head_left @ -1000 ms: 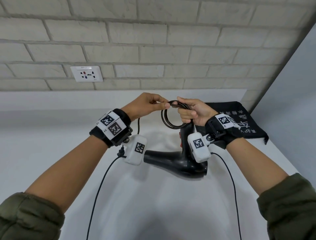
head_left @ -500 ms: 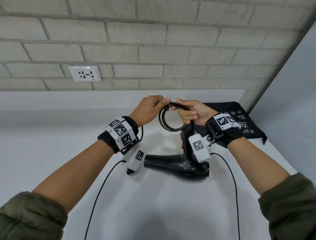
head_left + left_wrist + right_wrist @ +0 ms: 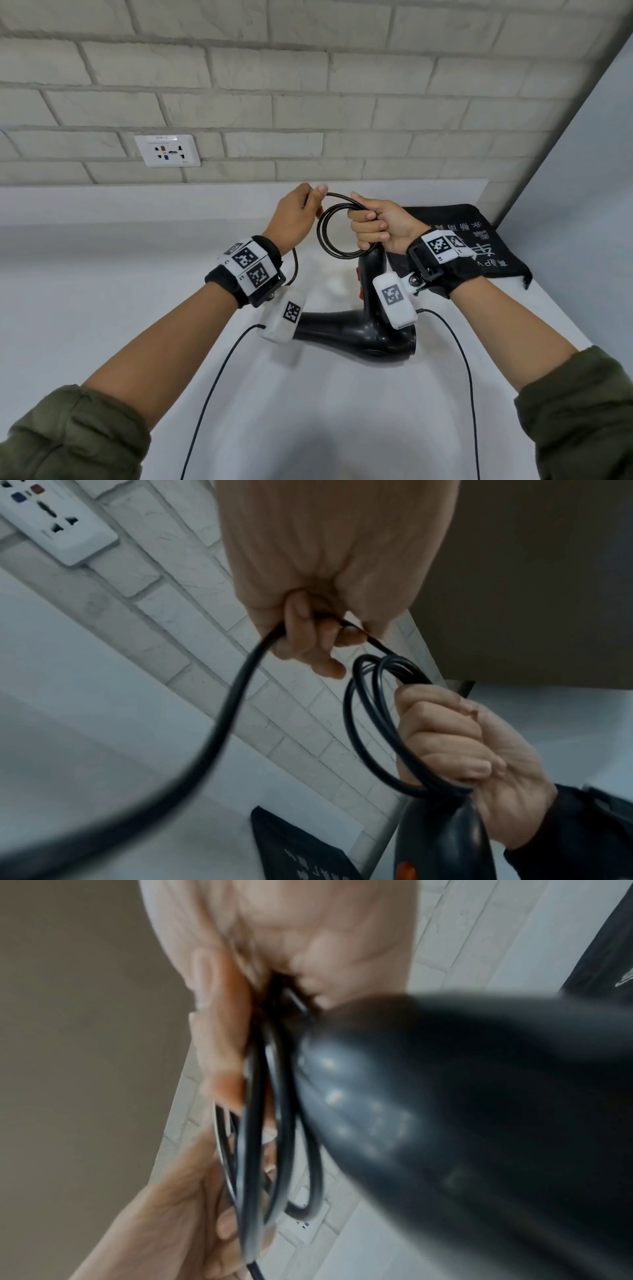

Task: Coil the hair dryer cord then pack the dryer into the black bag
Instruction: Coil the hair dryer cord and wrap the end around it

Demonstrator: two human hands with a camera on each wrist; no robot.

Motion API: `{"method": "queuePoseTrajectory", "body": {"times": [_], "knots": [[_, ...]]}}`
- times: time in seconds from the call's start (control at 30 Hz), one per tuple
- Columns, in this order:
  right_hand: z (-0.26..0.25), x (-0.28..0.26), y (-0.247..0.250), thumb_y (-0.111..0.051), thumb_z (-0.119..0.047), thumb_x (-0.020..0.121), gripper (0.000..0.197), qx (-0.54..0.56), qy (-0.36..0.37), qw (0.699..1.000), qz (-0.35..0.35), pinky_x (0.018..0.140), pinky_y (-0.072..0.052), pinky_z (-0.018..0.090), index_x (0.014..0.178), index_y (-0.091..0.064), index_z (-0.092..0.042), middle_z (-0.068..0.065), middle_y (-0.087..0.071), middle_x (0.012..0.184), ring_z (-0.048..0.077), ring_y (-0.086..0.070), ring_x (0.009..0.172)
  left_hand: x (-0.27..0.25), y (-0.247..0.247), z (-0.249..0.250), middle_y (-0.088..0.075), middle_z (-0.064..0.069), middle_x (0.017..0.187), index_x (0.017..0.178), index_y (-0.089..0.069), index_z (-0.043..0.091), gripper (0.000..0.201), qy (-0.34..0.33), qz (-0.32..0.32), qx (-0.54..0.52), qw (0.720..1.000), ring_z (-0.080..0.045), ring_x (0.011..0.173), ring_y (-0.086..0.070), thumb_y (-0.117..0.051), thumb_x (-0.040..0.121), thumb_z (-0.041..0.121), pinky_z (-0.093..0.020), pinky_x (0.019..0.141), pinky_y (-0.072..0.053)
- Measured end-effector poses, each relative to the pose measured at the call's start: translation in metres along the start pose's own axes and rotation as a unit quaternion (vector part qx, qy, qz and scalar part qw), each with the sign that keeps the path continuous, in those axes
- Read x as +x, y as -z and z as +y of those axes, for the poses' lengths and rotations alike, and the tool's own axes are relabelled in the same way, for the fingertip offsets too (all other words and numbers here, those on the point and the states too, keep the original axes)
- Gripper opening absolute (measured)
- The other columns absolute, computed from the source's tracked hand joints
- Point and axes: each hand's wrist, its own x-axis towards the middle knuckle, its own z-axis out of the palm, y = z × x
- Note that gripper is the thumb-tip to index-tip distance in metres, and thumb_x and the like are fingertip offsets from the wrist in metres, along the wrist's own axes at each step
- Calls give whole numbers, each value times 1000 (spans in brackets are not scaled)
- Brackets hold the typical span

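Right hand (image 3: 383, 224) was fisted around the gathered loops of the thin black power cord (image 3: 337, 251), fingers curled tight; about two or three loops hung as a small ring to the left of the fist, above the dryer's handle. In the left-wrist view the same fist (image 3: 472, 750) sat right at the top end of the handle, with the loops passing through it. Left hand (image 3: 298, 214) pinched the free run of cord between thumb and curled fingers just left of the ring; from that pinch the cord dropped past the wrist band and trailed toward the near edge of the counter.

Glossy black plastic hair dryer (image 3: 356, 329) lay on the white counter (image 3: 102, 308), barrel pointing left, handle pointing toward the wall. Red switch markings were visible on the handle's left side; an orange-red button (image 3: 405, 871) showed in the left-wrist view. Right-wrist view was blurred: dark handle (image 3: 462, 1123) and cord loops close to the lens.

Flat black fabric bag (image 3: 472, 246) lay on the counter behind the right wrist, near the right wall. White printed characters on it, seen upside down, not legible.

White wall socket plate (image 3: 166, 150) sat on the pale brick wall; small label strip on top, unreadable. Wrist bands carried square black-and-white code tags.
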Motion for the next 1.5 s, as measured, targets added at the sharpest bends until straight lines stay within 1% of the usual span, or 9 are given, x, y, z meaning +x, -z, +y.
{"method": "queuePoseTrajectory", "body": {"times": [0.2, 0.4, 0.7, 0.8, 0.93, 1.03, 1.2, 1.37, 1.5], "knots": [[2, 3, 5, -20, -42, 97, 63, 34, 16, 999, 3, 40, -38, 19, 40, -39, -24, -10, -28, 27, 4, -25, 21, -12, -7, -5, -54, 6, 76, 105, -44, 13, 22, 11, -123, -31, 992, -10, 61, -50, -58, 88, 19, -16, 51, -42], [3, 0, 2, -26, -46, 94, 56, 31, 29, 999, 26, 43, -41, 19, 45, -40, -24, -13, -27, 29, 4, -24, 24, -15, -22, -7, -52, -4, 61, 93, -57, 5, 13, 49, -44, -100, 993, -1, 32, -43, -45, 94, 9, -9, 38, -33], [8, 3, -4, -24, -40, 99, 46, 5, 53, 995, 88, 38, -32, 16, 59, -35, -20, -12, -24, 31, 3, -21, 25, -20, -22, -13, -52, -2, 63, 79, -59, 14, 25, 107, -67, -146, 981, -1, 32, -39, -41, 97, 18, -10, 35, -27], [9, 4, 2, -25, -39, 98, 58, 29, 57, 992, 109, 34, -28, 17, 44, -40, -25, -14, -23, 31, 2, -18, 25, -22, -9, -18, -57, 0, 78, 99, -57, 10, 15, 143, -87, -178, 970, -2, 45, -45, -53, 91, 23, -12, 40, -32], [9, 3, 14, -26, -38, 98, 60, 52, 59, 989, 125, 34, -28, 17, 41, -39, -25, -13, -22, 30, 2, -19, 25, -45, 16, -41, -58, 2, 91, 122, -48, 17, 44, 192, -171, -180, 949, -10, 79, -58, -66, 82, 19, -18, 70, -46], [10, 4, 17, -26, -38, 98, 61, 69, 63, 987, 134, 33, -28, 17, 40, -40, -24, -11, -22, 29, 3, -19, 24, -76, 20, -63, -63, 3, 93, 121, -49, 19, 45, 188, -229, -117, 948, -9, 95, -61, -68, 81, 15, -17, 85, -45], [10, 9, 21, -26, -37, 98, 62, 87, 61, 984, 144, 33, -28, 17, 39, -40, -24, -11, -23, 29, 3, -19, 23, -111, 11, -106, -62, 1, 94, 104, -61, 17, 27, 161, -196, -13, 967, -14, 92, -56, -68, 80, 10, -19, 88, -44], [9, 11, 23, -26, -39, 98, 61, 89, 53, 985, 139, 33, -27, 17, 40, -40, -24, -10, -23, 28, 4, -20, 23, -118, 6, -112, -63, 4, 78, 74, -63, 20, 18, 175, -191, -13, 966, -11, 66, -56, -61, 84, 5, -14, 57, -46], [7, 9, 20, -28, -46, 95, 60, 66, 52, 988, 133, 34, -26, 18, 40, -37, -25, -12, -22, 29, 4, -19, 23, -113, 12, -106, -66, 0, 80, 81, -57, 15, 8, 209, -225, -70, 949, -10, 63, -67, -58, 87, 10, -15, 53, -48]]}}
